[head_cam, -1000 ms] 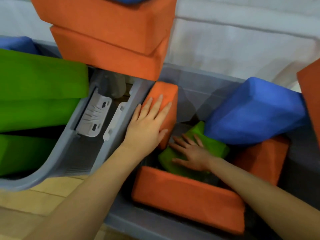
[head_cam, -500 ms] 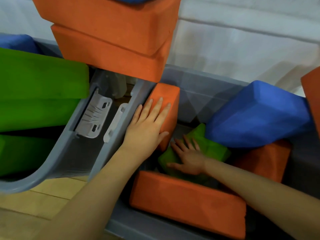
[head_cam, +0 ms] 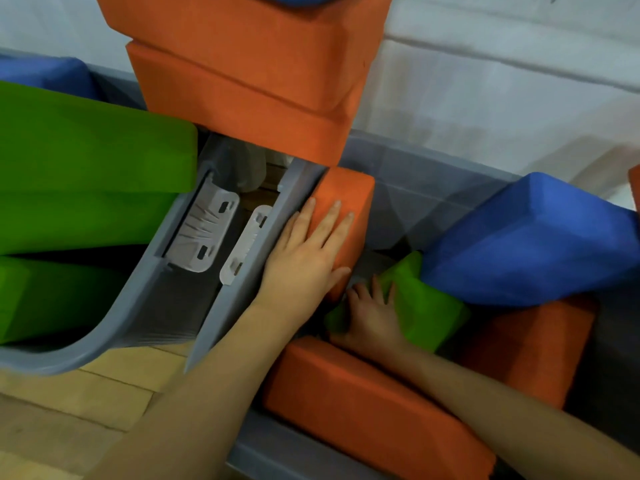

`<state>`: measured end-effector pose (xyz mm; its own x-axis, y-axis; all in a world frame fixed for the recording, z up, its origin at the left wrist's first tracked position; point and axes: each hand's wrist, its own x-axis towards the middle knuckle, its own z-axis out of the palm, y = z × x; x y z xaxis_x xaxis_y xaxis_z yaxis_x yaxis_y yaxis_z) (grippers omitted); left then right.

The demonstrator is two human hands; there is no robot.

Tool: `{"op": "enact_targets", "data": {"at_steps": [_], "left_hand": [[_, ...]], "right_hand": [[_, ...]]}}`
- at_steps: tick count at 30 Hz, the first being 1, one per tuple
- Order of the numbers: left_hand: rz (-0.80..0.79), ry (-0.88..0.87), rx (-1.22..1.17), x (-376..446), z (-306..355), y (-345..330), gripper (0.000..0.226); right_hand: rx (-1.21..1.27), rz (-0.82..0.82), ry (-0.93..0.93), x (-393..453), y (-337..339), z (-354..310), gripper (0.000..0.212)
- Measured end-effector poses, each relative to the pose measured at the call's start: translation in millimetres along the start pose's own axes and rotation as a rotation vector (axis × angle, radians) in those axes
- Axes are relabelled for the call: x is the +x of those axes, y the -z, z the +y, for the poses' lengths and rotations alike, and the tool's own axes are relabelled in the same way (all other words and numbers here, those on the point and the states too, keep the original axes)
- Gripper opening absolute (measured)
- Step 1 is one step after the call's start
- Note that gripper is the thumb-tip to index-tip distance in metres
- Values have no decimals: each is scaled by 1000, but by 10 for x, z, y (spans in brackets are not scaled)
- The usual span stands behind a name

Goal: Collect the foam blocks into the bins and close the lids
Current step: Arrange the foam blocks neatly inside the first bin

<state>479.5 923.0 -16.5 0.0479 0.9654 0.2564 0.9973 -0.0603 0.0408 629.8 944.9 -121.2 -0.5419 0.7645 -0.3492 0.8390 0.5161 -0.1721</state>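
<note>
Both hands down in the right bin [head_cam: 433, 188], packing foam. Left hand [head_cam: 304, 268] flat, grip wide, fingers straight against the upright orange block [head_cam: 349, 209] wedged at the bin's left wall. Right hand [head_cam: 372, 317] lower, grip also wide, fingers spread on the green block [head_cam: 422, 306], pressing it toward the bottom. Blue block [head_cam: 533, 240] tilted over the green one, riding high; a long orange block [head_cam: 374, 407] along the near wall, another orange block [head_cam: 530, 348] at right. Left bin [head_cam: 114, 337] already stuffed with green slabs [head_cam: 86, 174]. Likely trouble: foam springing back once pressure lifts, leaving blocks proud of the rim and blocking the lid; blue block sliding down onto the right wrist; upright orange block tipping inward if released early.
</note>
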Motion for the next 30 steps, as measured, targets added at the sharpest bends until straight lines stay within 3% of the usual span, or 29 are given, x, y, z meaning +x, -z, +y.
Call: {"op": "enact_targets", "data": {"at_steps": [8, 11, 13, 16, 18, 21, 23, 30], "left_hand": [[-36, 19, 30, 19, 34, 22, 75], [-47, 13, 23, 9, 88, 38, 60], [-49, 29, 10, 16, 156, 84, 53], [-25, 18, -31, 41, 285, 125, 51], [-25, 3, -91, 94, 414, 151, 51], [-90, -39, -218, 251, 655, 176, 53], [-127, -78, -252, 372, 782, 206, 56], [-229, -224, -370, 545, 906, 130, 80]], "right_hand": [[15, 65, 57, 5, 157, 65, 64], [60, 228, 105, -140, 417, 169, 45], [34, 427, 136, -317, 604, 238, 39], [-55, 753, 73, -607, 967, 318, 48], [-123, 874, -66, -741, 1251, 446, 64], [-124, 858, -362, -777, 1518, 705, 83], [-37, 825, -428, -793, 1547, 828, 80], [-40, 823, -234, -917, 1495, 886, 68]]}}
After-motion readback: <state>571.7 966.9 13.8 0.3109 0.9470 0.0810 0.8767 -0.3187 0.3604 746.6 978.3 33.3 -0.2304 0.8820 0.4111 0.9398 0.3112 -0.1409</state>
